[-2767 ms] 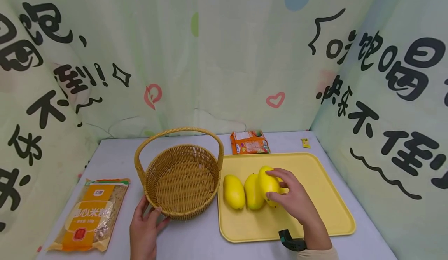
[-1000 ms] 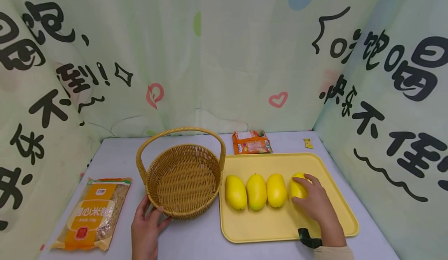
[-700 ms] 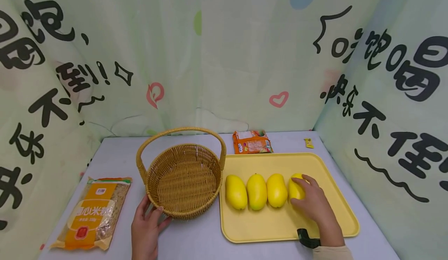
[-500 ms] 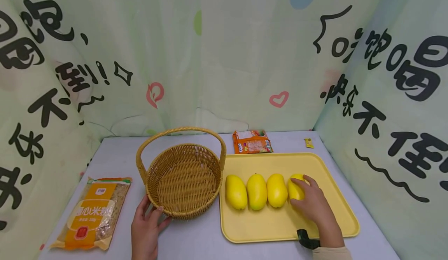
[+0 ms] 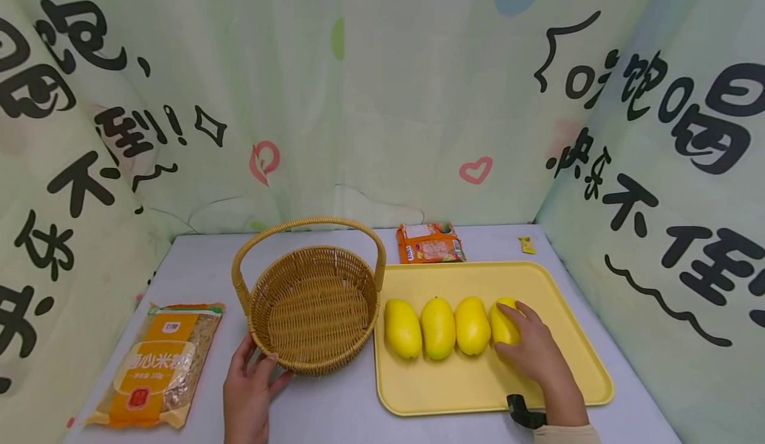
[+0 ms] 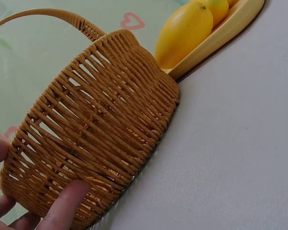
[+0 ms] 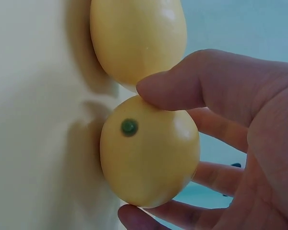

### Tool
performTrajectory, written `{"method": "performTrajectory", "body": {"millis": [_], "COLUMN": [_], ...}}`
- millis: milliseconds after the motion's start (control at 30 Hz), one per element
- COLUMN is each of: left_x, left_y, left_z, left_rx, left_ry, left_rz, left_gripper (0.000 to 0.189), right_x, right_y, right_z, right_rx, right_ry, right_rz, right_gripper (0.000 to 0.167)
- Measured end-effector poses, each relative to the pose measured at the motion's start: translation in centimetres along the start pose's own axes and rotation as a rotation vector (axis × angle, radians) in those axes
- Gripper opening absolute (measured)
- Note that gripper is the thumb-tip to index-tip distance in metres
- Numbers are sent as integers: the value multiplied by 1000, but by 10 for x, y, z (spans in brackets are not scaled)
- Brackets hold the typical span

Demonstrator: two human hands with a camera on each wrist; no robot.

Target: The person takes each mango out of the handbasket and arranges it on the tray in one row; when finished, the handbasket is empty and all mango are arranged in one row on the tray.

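Several yellow mangoes stand side by side on the yellow tray [image 5: 568, 364]: the left one [image 5: 403, 328], two in the middle, and the right-end mango [image 5: 504, 323]. My right hand [image 5: 528, 348] grips that right-end mango, thumb on its near side and fingers curled round the far side. In the right wrist view this mango [image 7: 149, 158] shows a green spot, and its neighbour [image 7: 139, 38] lies right against the thumb. My left hand [image 5: 251, 391] holds the near-left side of the round wicker basket [image 5: 317, 311], thumb tip [image 6: 77, 191] on its outer weave. Nothing lies inside the basket.
A bag of grain with an orange label [image 5: 158, 364] lies left of the basket. Behind the tray are an orange snack packet [image 5: 430, 243] and a small yellow packet [image 5: 526, 245]. Printed curtains surround the white table.
My right hand has gone from the third mango to a fourth at the row's right end, drawing it slightly left against its neighbour. The left hand stays on the basket.
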State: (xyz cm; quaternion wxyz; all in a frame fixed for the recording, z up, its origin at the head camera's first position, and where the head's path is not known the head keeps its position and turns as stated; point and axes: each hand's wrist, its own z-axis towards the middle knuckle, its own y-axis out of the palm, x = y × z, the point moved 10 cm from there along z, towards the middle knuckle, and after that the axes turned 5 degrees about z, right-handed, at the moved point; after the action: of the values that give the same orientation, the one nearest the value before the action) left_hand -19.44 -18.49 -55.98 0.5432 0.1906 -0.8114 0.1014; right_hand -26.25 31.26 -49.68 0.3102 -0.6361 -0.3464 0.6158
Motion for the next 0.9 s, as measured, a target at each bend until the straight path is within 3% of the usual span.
{"method": "performTrajectory", "body": {"millis": [367,533,667,900], "left_x": [-2,-2,-2,-1], "left_y": [0,1,1,3], "left_z": [1,2,2,1], "left_rx": [7,8,10,-5], "left_ry": [-9,-12,-13,8], "left_rz": [-4,1,6,-11], "left_gripper": [80,80,80,80], "right_x": [1,-3,-9,-26], "right_y": [4,-1,-10,-28], "right_z": [-4,-10,-18,-35], "right_rx": [-42,-10,89,377], "right_ry": [44,47,49,7], "right_rz": [11,32,68,179], "right_gripper": [76,75,69,45]}}
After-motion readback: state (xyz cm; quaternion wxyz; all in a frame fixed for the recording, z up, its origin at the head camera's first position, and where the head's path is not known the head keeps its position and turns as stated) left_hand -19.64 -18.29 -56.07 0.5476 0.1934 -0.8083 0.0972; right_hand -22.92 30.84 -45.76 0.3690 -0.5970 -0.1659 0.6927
